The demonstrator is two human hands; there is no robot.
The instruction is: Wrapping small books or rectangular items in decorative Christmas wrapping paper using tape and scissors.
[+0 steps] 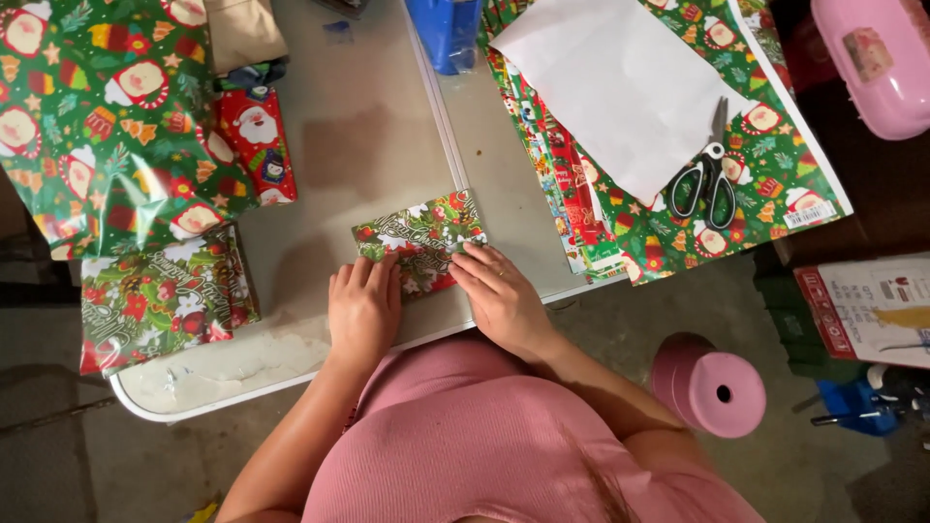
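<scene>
From the head camera, a small parcel point(422, 240) in green and red holiday paper lies near the front edge of the bench point(368, 145). The left hand point(363, 312) lies flat and open on the parcel's near left corner, fingers pressing down. The right hand point(501, 295) presses on the near right corner with its fingers stretched out; it may be pinching a fold of paper, but that is hard to see. A bigger wrapped box point(165, 298) sits at the front left corner. A red wrapped box point(258, 143) lies further back on the left. Black scissors point(709, 174) rest on wrapping sheets point(765, 145) on the right side, touching a white sheet point(620, 87). A pink ribbon spool point(709, 384) stands on the floor
</scene>
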